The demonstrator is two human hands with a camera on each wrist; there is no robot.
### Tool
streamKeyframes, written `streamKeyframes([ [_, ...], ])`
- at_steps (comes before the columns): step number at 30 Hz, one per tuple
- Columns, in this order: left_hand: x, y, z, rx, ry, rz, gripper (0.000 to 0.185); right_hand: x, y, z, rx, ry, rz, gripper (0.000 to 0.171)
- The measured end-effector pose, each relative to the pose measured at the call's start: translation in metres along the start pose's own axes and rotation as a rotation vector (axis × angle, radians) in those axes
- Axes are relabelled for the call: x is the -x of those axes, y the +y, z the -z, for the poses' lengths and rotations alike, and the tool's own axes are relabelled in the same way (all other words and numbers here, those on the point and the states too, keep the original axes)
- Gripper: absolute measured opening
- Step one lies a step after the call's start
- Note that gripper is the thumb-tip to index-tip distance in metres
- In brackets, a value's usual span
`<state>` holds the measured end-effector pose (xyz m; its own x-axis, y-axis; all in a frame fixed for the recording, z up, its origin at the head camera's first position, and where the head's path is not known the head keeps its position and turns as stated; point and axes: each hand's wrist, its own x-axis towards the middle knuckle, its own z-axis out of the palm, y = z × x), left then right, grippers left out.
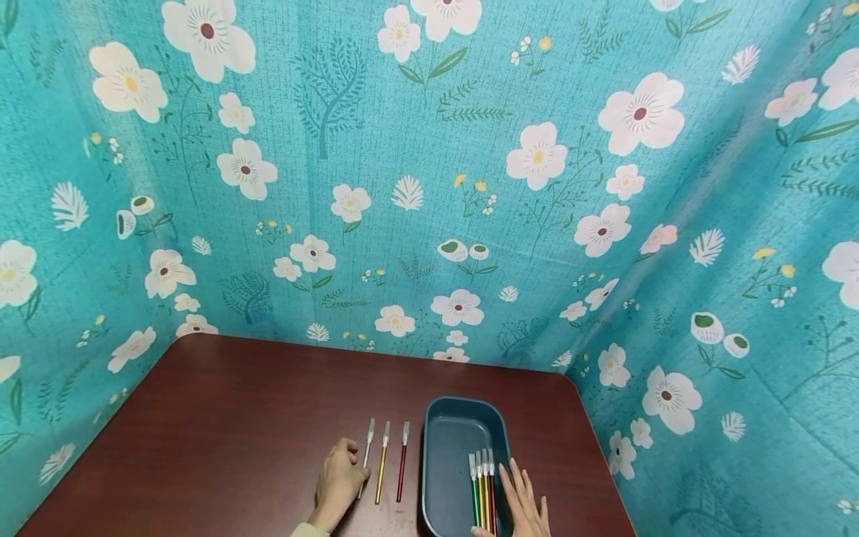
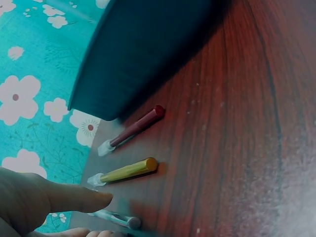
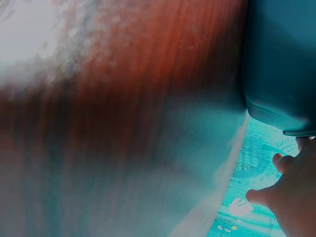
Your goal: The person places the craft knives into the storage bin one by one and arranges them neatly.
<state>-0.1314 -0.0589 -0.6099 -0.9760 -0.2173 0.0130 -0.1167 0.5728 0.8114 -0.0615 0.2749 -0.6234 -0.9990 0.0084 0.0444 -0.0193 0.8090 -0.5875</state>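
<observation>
- Nearest, low in the head view: right hand [image 1: 522,507], flat with straight fingers, resting on the near right rim of the dark blue tray [image 1: 439,477], holding nothing.
- Just left of those fingers, inside the tray: four pens side by side – green pen [image 1: 474,492], yellow pen [image 1: 480,492], orange pen [image 1: 486,492], red pen [image 1: 492,492].
- Left of the tray: left hand [image 1: 340,481] on the brown table [image 1: 221,425], fingers loosely bent, touching the clear pen [image 1: 366,455]; hard to tell if pinching it.
- Right of that hand, apart from each other: gold pen [image 1: 381,470], then dark red pen [image 1: 401,466], closest to the tray.
- Behind everything: blue flowered cloth [image 1: 429,186].
</observation>
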Motion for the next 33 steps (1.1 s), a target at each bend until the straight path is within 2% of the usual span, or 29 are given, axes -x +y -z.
streamKeyframes([
  [7, -0.002, -0.001, -0.01, -0.039, 0.052, -0.022, 0.047, 0.001, -0.001, 0.0, -0.021, 0.009, -0.005, 0.1],
  [11, -0.002, 0.001, -0.012, -0.034, 0.063, -0.03, 0.045, 0.001, 0.001, -0.004, -0.02, 0.051, 0.032, 0.097],
  [14, -0.001, 0.002, -0.012, -0.034, 0.058, -0.032, 0.044, 0.002, 0.004, -0.007, -0.014, 0.082, 0.062, 0.096],
  [21, -0.002, 0.004, -0.013, -0.04, 0.026, -0.014, 0.049, 0.001, 0.0, -0.002, -0.011, 0.018, 0.001, 0.102],
  [28, -0.005, 0.006, -0.012, -0.058, 0.022, -0.014, 0.049, 0.003, 0.002, -0.007, -0.029, 0.087, 0.067, 0.098],
  [33, -0.007, 0.005, -0.011, -0.049, 0.018, -0.023, 0.049, 0.001, 0.001, -0.003, -0.047, 0.031, 0.021, 0.098],
])
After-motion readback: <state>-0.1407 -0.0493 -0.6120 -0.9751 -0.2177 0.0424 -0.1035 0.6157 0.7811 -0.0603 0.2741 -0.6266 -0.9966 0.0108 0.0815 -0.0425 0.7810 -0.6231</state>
